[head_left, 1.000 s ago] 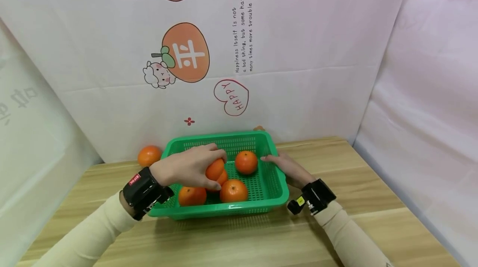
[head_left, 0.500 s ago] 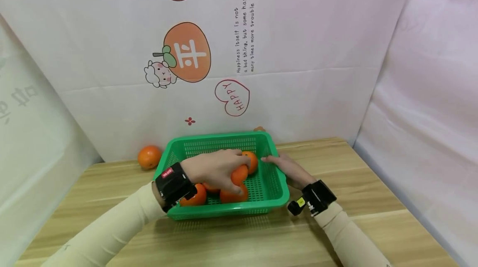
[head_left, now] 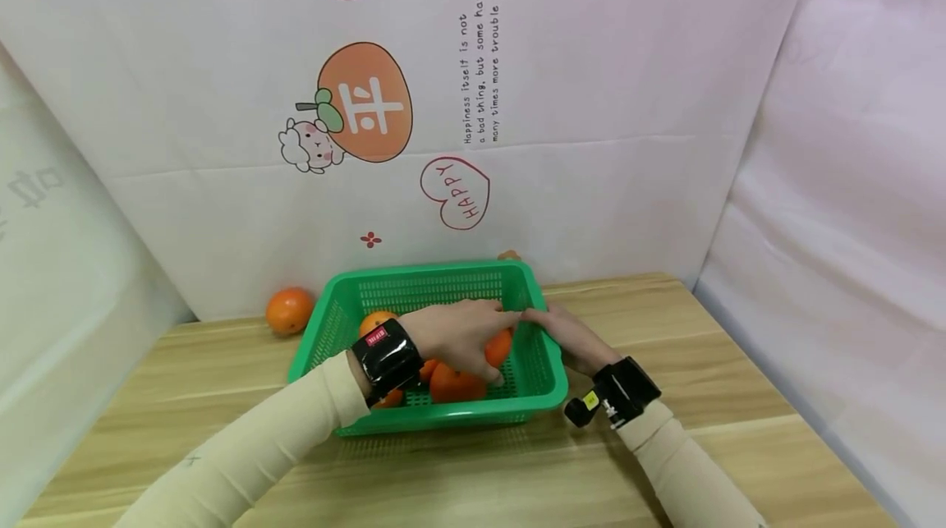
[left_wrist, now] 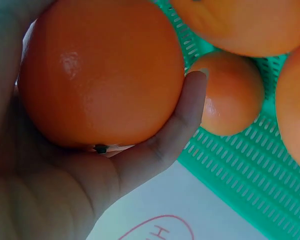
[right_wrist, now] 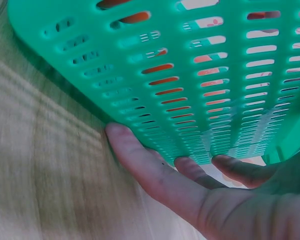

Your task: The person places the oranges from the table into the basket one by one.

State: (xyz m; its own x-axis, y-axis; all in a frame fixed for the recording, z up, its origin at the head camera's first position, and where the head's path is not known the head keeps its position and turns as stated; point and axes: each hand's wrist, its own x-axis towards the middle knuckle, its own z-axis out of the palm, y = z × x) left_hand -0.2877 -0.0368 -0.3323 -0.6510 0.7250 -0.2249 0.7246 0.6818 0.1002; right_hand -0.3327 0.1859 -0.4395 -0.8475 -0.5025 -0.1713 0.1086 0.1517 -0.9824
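Note:
My left hand point(head_left: 460, 332) reaches into the green plastic basket point(head_left: 436, 409) and grips an orange point(head_left: 498, 348) near the basket's right side. In the left wrist view, thumb and fingers curl round this held orange point(left_wrist: 102, 75), its dark stem spot facing the palm. Other oranges lie in the basket, among them one at the back left point(head_left: 378, 319) and one at the front point(head_left: 454, 384); my left hand and wrist partly cover several. My right hand point(head_left: 578, 341) holds the basket's right side, thumb over the rim. In the right wrist view, its fingertips touch the slotted outer wall.
A single orange point(head_left: 290, 311) sits on the wooden table point(head_left: 414, 479) outside the basket, left of it and close to the back cloth. White printed cloth point(head_left: 606, 183) stands behind the table, with more white cloth on both sides. Black camera straps circle both wrists.
My left hand has carried its orange rightward across the basket, towards the right wall. An orange at the back left has come into view from under the hand. The right hand stays on the basket.

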